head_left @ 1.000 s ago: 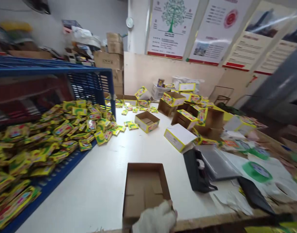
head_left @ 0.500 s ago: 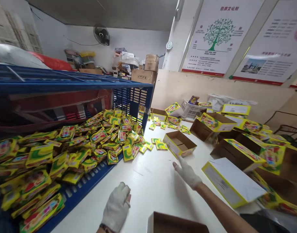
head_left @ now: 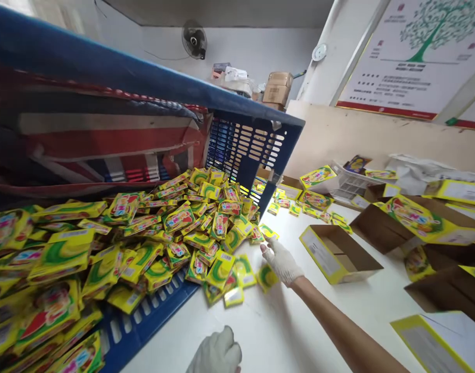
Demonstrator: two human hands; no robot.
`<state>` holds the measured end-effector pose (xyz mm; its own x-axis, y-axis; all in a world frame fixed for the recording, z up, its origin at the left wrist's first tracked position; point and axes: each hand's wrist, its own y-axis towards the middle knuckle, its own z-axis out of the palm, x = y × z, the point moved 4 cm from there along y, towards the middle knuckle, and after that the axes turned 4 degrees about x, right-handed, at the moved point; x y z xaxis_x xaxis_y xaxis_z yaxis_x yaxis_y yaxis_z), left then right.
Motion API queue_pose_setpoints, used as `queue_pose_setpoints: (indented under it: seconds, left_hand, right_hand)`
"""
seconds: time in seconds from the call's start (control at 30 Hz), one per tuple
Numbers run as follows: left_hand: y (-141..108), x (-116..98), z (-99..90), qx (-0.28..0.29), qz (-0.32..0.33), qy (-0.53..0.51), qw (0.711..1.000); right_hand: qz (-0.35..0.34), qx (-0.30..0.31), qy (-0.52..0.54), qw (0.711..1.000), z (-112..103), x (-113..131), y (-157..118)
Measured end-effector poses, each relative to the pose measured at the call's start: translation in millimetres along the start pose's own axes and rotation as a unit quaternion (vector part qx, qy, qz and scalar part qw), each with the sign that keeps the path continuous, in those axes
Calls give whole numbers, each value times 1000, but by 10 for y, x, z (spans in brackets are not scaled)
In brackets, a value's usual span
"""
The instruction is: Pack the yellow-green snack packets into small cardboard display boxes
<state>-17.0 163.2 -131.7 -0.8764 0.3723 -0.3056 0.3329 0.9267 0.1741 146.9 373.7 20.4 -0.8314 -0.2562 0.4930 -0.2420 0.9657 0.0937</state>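
Note:
Small yellow-green packs [head_left: 220,269] with fruit pictures spill in a heap from a blue plastic crate [head_left: 142,329] lying on its side. Several packs lie on the white table in front, some smeared by motion. My right hand [head_left: 283,260], in a pale fingerless glove, reaches over the table by these packs. Its fingers stretch toward the crate's far corner, close to a pack [head_left: 269,233]; nothing shows gripped. My left hand [head_left: 217,352], gloved too, is cut off by the bottom edge. Its fingers are curled in and nothing shows in them.
An open yellow-sided carton [head_left: 322,256] stands right of my right hand. More cartons [head_left: 412,220] crowd the table's right side, one [head_left: 443,336] with its white face up. A white basket [head_left: 344,184] sits at the back by the wall. The crate's upper rim [head_left: 144,77] overhangs the heap.
The view has turned left and come nearer the crate. My right hand has gone from the open carton to the packs at the crate's mouth, and packs there have shifted on the table.

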Motion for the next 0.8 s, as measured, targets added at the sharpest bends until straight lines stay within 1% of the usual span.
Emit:
queue_pose_setpoints:
  seconds: [0.03,0.07,0.1,0.13,0.17,0.2,0.23,0.27,0.3,0.33,0.37,0.4,0.43,0.53,0.6,0.67,0.73,0.8]
  left_hand:
    - [12,6,-1,-12,13,-7,1000]
    - [21,19,-24,-29,21,-12,999]
    - [22,48,-78,-57,20,-14,998]
    - [10,95,-162,-92,10,-12,996]
    - [-22,157,-269,-129,-4,-9,992]
    - [-76,232,-395,-166,-18,0,986]
    - [-154,317,-531,-199,-32,14,979]
    - [-254,407,-671,-227,-46,38,972]
    - [-370,502,-804,-245,-65,71,965]
    - [-495,595,-928,-256,-88,108,957]
    - [-622,685,-1040,-263,-115,146,947]
    - [-739,768,-1131,-256,-142,181,939]
    - [-835,844,-1199,-235,-167,207,935]
    - [-992,1015,-1282,-116,-228,244,935]
    - [-1021,1064,-1292,-59,-256,244,934]
    - [-1021,1045,-1298,-46,-257,238,936]
    - [-1022,980,-1312,-61,-244,240,938]
    - [-1037,903,-1343,-90,-234,231,940]
  right_hand:
    - [-76,-75,21,994,-201,288,-42]
    - [-165,-165,41,972,-457,625,-87]
    - [-256,-244,51,934,-733,998,-133]
    - [-328,-308,60,891,-1009,1381,-170]
    - [-377,-346,66,856,-1265,1761,-190]
    - [-411,-367,70,832,-1491,2127,-197]
    - [-437,-368,68,818,-1671,2467,-198]
    - [-457,-352,60,814,-1797,2763,-196]
    - [-472,-320,41,820,-1863,3007,-191]
    - [-474,-293,22,830,-1885,3179,-190]
    - [-473,-270,6,839,-1870,3288,-194]
    - [-471,-255,-3,845,-1833,3340,-206]
    - [-471,-247,-3,847,-1787,3351,-224]
    - [-494,-237,31,836,-1671,3265,-339]
    - [-501,-247,57,827,-1673,3162,-487]
    - [-496,-280,79,818,-1744,3007,-719]
    - [-492,-313,96,807,-1841,2783,-1030]
    - [-494,-333,102,797,-1923,2510,-1372]
